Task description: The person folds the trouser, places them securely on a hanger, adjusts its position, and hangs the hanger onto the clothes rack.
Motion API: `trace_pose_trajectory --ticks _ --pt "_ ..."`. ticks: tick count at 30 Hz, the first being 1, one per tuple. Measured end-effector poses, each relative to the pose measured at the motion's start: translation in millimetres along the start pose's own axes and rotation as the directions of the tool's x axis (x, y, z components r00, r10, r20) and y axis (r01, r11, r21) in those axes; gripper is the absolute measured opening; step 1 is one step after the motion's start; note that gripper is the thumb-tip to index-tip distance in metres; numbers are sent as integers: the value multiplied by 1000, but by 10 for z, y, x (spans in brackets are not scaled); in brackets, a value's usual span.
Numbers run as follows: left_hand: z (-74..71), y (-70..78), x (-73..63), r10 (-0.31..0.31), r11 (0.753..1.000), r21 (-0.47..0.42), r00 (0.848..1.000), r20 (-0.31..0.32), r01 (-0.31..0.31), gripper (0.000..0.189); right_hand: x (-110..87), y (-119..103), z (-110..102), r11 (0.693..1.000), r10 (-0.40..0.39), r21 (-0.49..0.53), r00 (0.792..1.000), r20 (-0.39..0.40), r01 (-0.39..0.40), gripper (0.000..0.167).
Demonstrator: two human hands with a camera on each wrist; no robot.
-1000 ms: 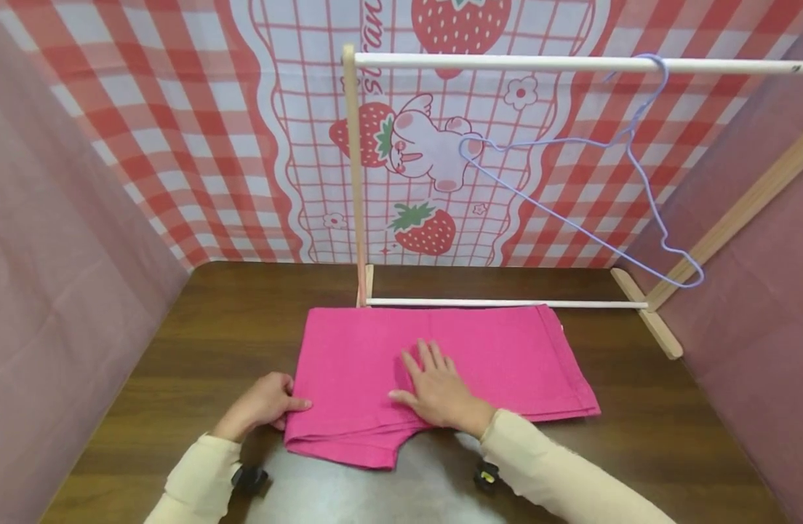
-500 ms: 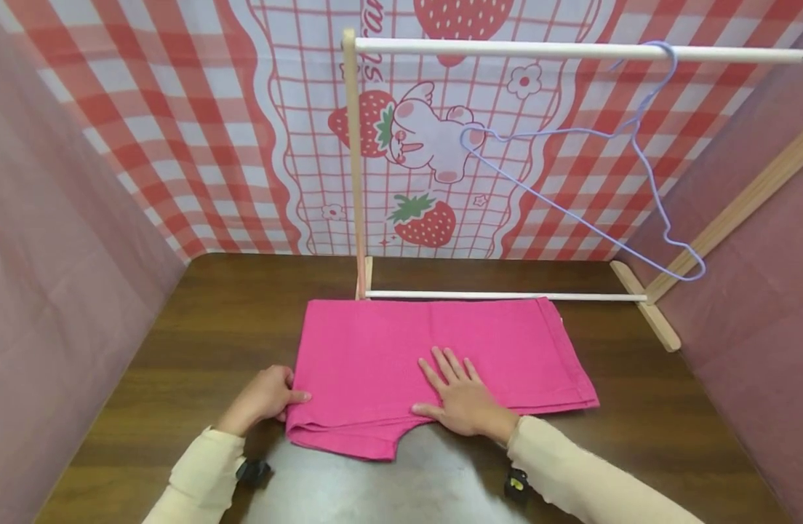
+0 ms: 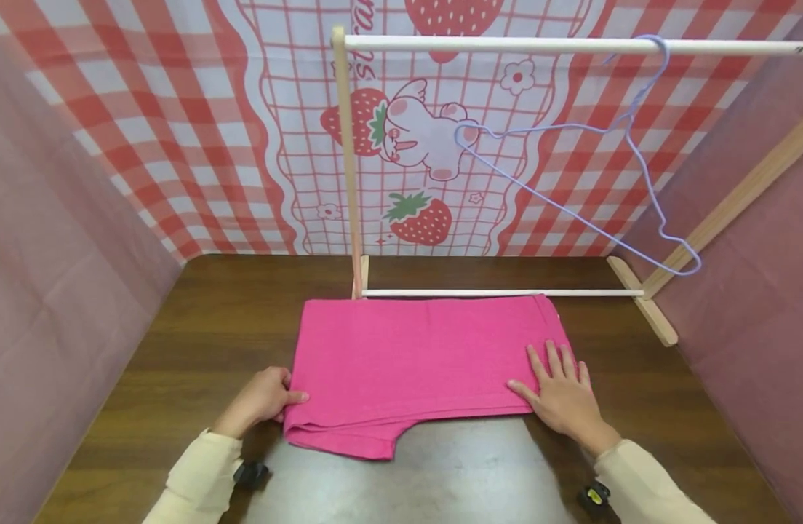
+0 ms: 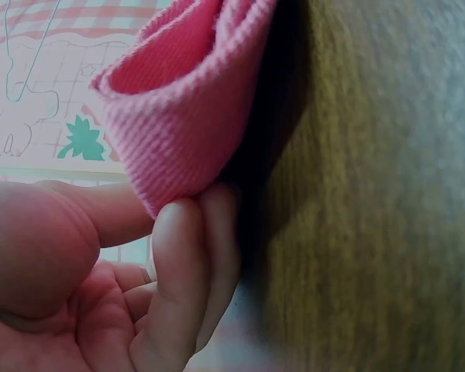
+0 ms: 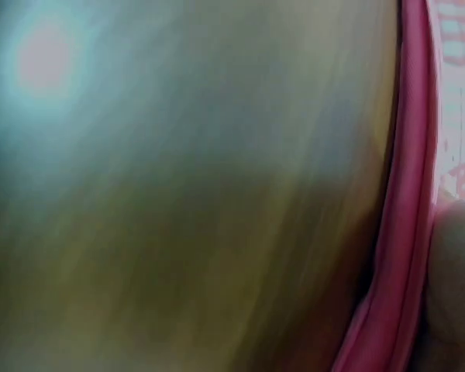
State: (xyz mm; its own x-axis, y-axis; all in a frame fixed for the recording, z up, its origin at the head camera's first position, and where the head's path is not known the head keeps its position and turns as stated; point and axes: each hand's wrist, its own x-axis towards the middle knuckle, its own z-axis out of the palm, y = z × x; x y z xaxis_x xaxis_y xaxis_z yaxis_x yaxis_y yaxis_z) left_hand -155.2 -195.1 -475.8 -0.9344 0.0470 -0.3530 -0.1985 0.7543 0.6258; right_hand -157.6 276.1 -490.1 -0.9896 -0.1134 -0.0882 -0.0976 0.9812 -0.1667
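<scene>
Folded pink shorts (image 3: 414, 356) lie flat on the brown table, their crotch notch facing the person. My left hand (image 3: 260, 397) pinches their left edge, thumb on top and fingers beneath. In the left wrist view, thumb and fingertips of the left hand (image 4: 139, 271) hold the folded corner of the pink cloth (image 4: 186, 132). My right hand (image 3: 561, 393) rests flat with fingers spread on the right end of the shorts, near the leg hem. Only part of the right hand (image 5: 457, 279) shows in the right wrist view, beside the layered pink edge (image 5: 407, 194).
Behind the shorts stands a rack with a white top rail (image 3: 493, 45) and a low white bar (image 3: 500, 293). A lilac wire hanger (image 3: 572, 211) hangs at the rail's right. The brown wooden table (image 3: 198, 327) reaches to a checked strawberry curtain (image 3: 179, 109).
My right hand has slid rightward over the shorts, from their middle to the right end. The left hand keeps its pinch on the left edge.
</scene>
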Motion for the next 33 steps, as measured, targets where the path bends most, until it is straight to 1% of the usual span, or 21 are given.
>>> trace_pose_trajectory --ticks 2,5,8,10,12,14,16,18,20,23,26,28,29,31,33 --pt "-7 5 -6 0 1000 2 1000 -2 0 23 -28 90 -32 1000 26 3 1000 10 -26 91" --pt "-22 1 -29 3 1000 -1 1000 -8 -3 24 -47 139 -64 999 35 31 999 27 -35 93" --pt "-5 0 -72 11 1000 -12 1000 -1 -11 26 -62 118 -113 998 41 45 998 42 -42 93" --pt "24 -1 -110 19 1000 -20 1000 14 -19 28 -65 63 -141 999 35 33 999 29 -36 92" --pt "53 8 -157 26 999 -21 999 20 -25 31 -50 -48 -153 1000 -6 18 1000 18 5 89" --pt "65 16 -198 28 999 -18 999 21 -28 34 -19 -221 -150 997 -81 14 996 24 81 86" --pt "57 34 -221 32 999 -16 999 12 -32 37 38 -428 -133 986 -167 16 984 55 167 84" --pt "37 57 -228 34 999 -11 999 0 -34 39 114 -657 -122 971 -238 37 966 104 236 84" --pt "28 69 -243 38 999 0 999 -3 -38 42 179 -884 -96 959 -282 50 948 146 277 85" --pt "26 81 -259 40 998 38 999 -18 -39 45 285 -1222 -62 947 -322 52 930 176 318 85" --pt "31 83 -273 41 997 72 998 -38 -38 46 364 -1485 -5 927 -371 18 907 200 375 86" --pt "41 80 -272 51 994 98 998 -48 -46 48 400 -1560 61 910 -398 -27 890 223 414 87" --pt "48 78 -270 59 992 111 997 -51 -53 49 409 -1563 79 905 -402 -47 884 238 423 87" --pt "62 83 -268 63 991 122 996 -59 -55 50 428 -1474 112 897 -405 -76 878 255 436 88" --pt "78 85 -264 61 991 124 996 -63 -52 50 439 -1298 98 905 -386 -77 885 261 417 88"
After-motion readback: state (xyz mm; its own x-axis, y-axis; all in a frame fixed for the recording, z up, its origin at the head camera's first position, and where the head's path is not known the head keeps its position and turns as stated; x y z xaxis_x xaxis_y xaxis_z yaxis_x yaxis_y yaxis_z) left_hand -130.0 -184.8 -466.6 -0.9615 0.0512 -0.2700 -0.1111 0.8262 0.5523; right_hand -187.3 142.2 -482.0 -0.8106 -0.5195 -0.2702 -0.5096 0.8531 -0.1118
